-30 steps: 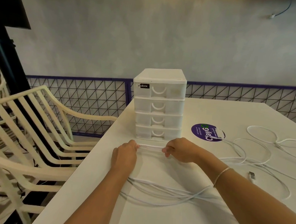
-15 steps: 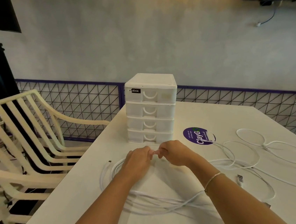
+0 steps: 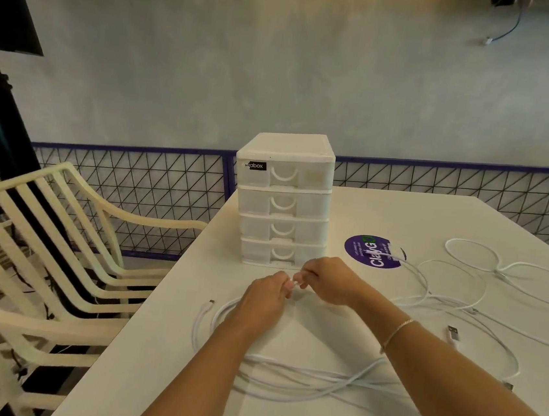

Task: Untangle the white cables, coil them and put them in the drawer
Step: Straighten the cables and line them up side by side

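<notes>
Left hand (image 3: 265, 300) and right hand (image 3: 328, 281), mid-frame, pinching white cable (image 3: 299, 376) looped below; closed drawer unit (image 3: 284, 202) just above. Risk: slack loops springing apart, snagging loose cables (image 3: 460, 295) at right.

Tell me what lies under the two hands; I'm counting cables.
Under the left hand and right hand, loops of white cable lie on the white table. Both hands pinch a strand between them; the exact grip is covered by fingers.
</notes>
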